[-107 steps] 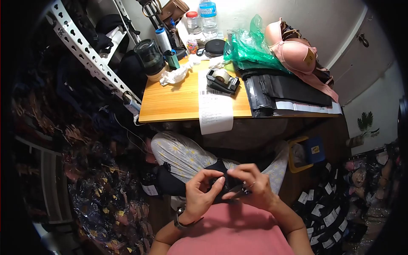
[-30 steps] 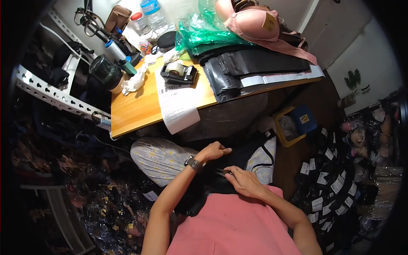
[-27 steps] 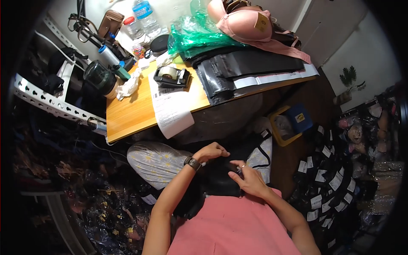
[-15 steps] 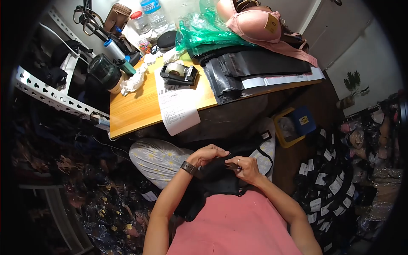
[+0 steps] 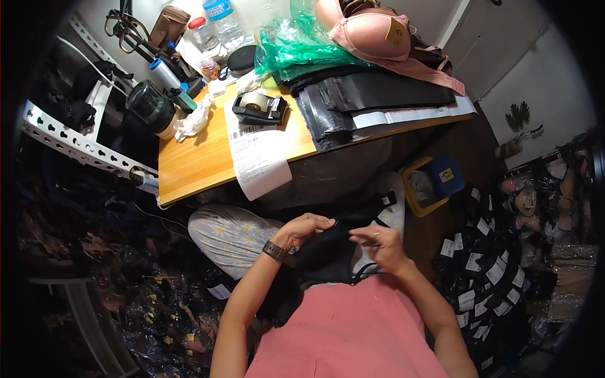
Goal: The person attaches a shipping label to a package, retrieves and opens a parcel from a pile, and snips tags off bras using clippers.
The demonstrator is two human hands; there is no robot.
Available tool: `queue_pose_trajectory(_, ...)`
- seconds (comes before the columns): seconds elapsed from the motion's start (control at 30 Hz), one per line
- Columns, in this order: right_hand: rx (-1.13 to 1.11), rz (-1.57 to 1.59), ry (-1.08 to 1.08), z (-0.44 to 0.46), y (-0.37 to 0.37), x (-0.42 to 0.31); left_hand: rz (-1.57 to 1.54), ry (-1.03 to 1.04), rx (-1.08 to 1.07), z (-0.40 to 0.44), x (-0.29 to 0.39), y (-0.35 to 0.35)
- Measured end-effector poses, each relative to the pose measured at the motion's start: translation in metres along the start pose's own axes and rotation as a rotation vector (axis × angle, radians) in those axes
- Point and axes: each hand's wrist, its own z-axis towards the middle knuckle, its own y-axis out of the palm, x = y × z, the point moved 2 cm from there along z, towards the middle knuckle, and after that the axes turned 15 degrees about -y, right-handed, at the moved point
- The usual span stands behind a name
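A black garment (image 5: 326,255), which looks like a bra with thin straps, lies spread across my lap over the grey daisy-print trousers (image 5: 230,236). Its small white label (image 5: 389,198) shows at the far right end. My left hand (image 5: 305,228), below a dark wristwatch, pinches the garment's upper edge between thumb and fingers. To the right of it, my right hand (image 5: 383,246) hovers over the garment's right side, wearing a ring. Its thumb and fingers are pressed together, and what lies between them is too small to make out.
Ahead stands a wooden table (image 5: 189,167) with a tape dispenser (image 5: 259,108), a printed paper sheet (image 5: 258,160), black plastic mailers (image 5: 384,91) and a pink bra (image 5: 372,34). A yellow-and-blue bin (image 5: 432,186) sits right. Labelled black packages (image 5: 482,271) and bagged goods (image 5: 167,309) lie around.
My right hand has moved to the right, away from my left hand, and its fingers have shifted. The left hand keeps its pinch on the black bra. The view has shifted slightly.
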Motion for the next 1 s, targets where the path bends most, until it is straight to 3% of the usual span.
queue_pose_trajectory(0.1, -0.237, -0.29, -0.193, 0.004, 0.029, 0.006, -0.099, -0.082, -0.076, -0.013, 0.004, 0.012)
queue_pose_trajectory(0.27, -0.16, -0.137, -0.208, 0.0, 0.045, 0.026, -0.157, -0.083, -0.052, -0.003, -0.011, 0.003)
queue_pose_trajectory(0.33, 0.064, 0.122, -0.02, -0.002, 0.05, 0.033, -0.016, -0.089, -0.075, 0.008, -0.014, -0.004)
queue_pose_trajectory(0.37, 0.063, 0.12, -0.02, -0.004, 0.047, 0.033, -0.016, -0.088, -0.077, 0.012, -0.017, -0.005)
queue_pose_trajectory(0.43, -0.014, 0.366, 0.416, -0.002, 0.038, 0.026, -0.091, -0.103, -0.087, 0.003, -0.013, 0.006)
queue_pose_trajectory(0.7, 0.082, 0.477, 0.432, 0.011, 0.022, 0.007, -0.082, -0.09, -0.061, -0.007, -0.009, 0.006)
queue_pose_trajectory(0.83, 0.309, 0.058, 0.315, 0.005, -0.021, 0.031, -0.082, 0.019, -0.087, -0.002, -0.015, -0.002)
queue_pose_trajectory(0.9, 0.19, -0.147, 0.501, -0.006, -0.049, 0.039, -0.124, 0.028, -0.101, -0.031, -0.003, 0.014)
queue_pose_trajectory(1.0, 0.171, -0.179, 0.468, 0.008, -0.046, -0.002, -0.163, 0.082, -0.082, -0.067, 0.009, 0.032)
